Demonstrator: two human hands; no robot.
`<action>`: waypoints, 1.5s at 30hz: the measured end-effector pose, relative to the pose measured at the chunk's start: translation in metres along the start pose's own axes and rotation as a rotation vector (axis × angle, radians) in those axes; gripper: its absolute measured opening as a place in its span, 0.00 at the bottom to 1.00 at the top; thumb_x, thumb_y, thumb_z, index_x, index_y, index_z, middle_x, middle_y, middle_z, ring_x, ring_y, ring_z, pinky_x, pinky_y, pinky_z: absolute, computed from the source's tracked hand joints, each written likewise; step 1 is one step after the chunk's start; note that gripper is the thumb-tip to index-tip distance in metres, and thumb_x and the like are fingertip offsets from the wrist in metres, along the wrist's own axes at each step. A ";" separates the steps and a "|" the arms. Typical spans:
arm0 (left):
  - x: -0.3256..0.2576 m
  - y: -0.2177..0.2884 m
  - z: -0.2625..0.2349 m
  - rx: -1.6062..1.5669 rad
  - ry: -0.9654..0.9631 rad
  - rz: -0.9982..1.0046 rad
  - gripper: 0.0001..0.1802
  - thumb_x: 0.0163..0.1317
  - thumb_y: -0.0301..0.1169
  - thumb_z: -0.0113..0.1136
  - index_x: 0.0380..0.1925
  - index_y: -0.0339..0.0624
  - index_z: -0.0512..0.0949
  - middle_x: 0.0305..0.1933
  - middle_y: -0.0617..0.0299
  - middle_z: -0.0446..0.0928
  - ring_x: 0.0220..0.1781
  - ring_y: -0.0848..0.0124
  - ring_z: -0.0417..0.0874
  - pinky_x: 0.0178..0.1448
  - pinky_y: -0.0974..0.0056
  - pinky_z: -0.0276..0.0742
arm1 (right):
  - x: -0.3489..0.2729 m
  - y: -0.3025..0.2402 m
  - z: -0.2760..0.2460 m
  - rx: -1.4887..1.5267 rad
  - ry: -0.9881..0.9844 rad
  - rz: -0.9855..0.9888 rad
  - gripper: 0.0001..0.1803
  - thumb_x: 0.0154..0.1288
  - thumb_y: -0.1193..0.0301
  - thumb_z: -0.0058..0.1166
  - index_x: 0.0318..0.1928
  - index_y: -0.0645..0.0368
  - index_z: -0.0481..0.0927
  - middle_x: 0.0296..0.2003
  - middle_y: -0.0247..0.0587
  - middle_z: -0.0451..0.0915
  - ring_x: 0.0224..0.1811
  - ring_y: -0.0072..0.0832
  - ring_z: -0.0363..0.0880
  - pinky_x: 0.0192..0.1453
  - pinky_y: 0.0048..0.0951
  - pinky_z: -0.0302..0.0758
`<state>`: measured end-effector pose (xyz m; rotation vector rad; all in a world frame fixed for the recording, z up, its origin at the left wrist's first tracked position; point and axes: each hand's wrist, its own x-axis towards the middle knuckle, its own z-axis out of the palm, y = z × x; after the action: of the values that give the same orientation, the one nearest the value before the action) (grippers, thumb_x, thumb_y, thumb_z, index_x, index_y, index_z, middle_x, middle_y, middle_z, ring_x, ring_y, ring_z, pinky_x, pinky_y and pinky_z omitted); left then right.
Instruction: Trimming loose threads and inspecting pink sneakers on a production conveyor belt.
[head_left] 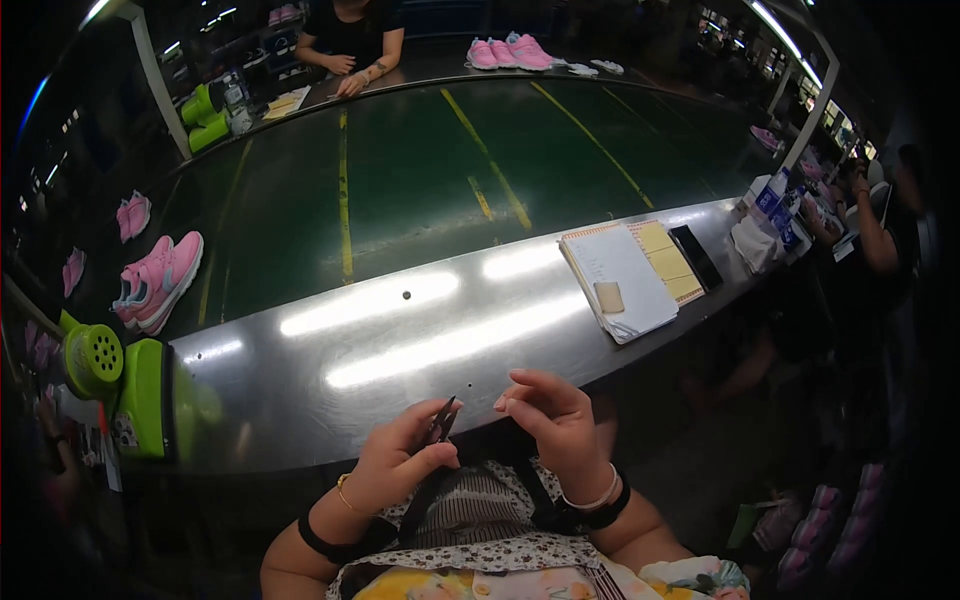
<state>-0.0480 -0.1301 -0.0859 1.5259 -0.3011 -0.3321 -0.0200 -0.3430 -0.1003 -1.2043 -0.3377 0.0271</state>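
Over the near edge of the metal table, my left hand [408, 452] is closed around small dark thread snips [443, 420], their pointed blades sticking up past the fingers. A short gap to the right, my right hand [556, 425] is raised with its fingers curled and the thumb tip close to the fingertips. Anything pinched there is too small to make out. Both hands are apart from each other and just above the table edge [330, 455].
Beyond the metal ledge lies a green conveyor belt [400, 180] with pink sneakers [160, 280] at its left. A green fan [145, 400] stands left; papers [620, 280], a dark phone [696, 257] and bottles [775, 195] lie right. A co-worker [350, 45] sits opposite.
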 end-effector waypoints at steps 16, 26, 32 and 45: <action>-0.014 0.021 0.024 0.406 0.154 0.214 0.25 0.52 0.30 0.67 0.51 0.38 0.75 0.37 0.56 0.79 0.28 0.73 0.79 0.34 0.71 0.74 | -0.009 0.006 0.013 0.163 -0.056 -0.167 0.25 0.60 0.88 0.47 0.59 0.60 0.70 0.33 0.44 0.80 0.45 0.31 0.79 0.55 0.35 0.73; -0.014 0.025 0.030 0.557 0.145 0.325 0.27 0.55 0.32 0.65 0.54 0.36 0.71 0.23 0.60 0.72 0.21 0.69 0.75 0.25 0.68 0.72 | -0.010 0.003 0.013 0.008 -0.104 -0.288 0.24 0.61 0.87 0.47 0.59 0.61 0.68 0.34 0.46 0.81 0.46 0.36 0.79 0.53 0.36 0.75; -0.013 0.026 0.030 0.594 0.178 0.352 0.26 0.55 0.32 0.65 0.53 0.35 0.71 0.22 0.60 0.71 0.20 0.70 0.74 0.23 0.68 0.71 | -0.009 0.001 0.014 -0.013 -0.117 -0.309 0.25 0.62 0.86 0.48 0.60 0.61 0.67 0.35 0.47 0.81 0.47 0.36 0.79 0.53 0.36 0.75; -0.015 0.028 0.041 0.694 0.198 0.378 0.27 0.55 0.32 0.65 0.53 0.32 0.71 0.22 0.61 0.70 0.18 0.72 0.73 0.20 0.69 0.70 | -0.015 -0.006 0.017 -0.681 -0.047 -0.547 0.31 0.59 0.88 0.50 0.59 0.58 0.54 0.33 0.45 0.79 0.39 0.38 0.81 0.48 0.38 0.79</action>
<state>-0.0773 -0.1619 -0.0572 2.1115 -0.5750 0.2554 -0.0393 -0.3329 -0.0935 -1.7431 -0.7464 -0.5744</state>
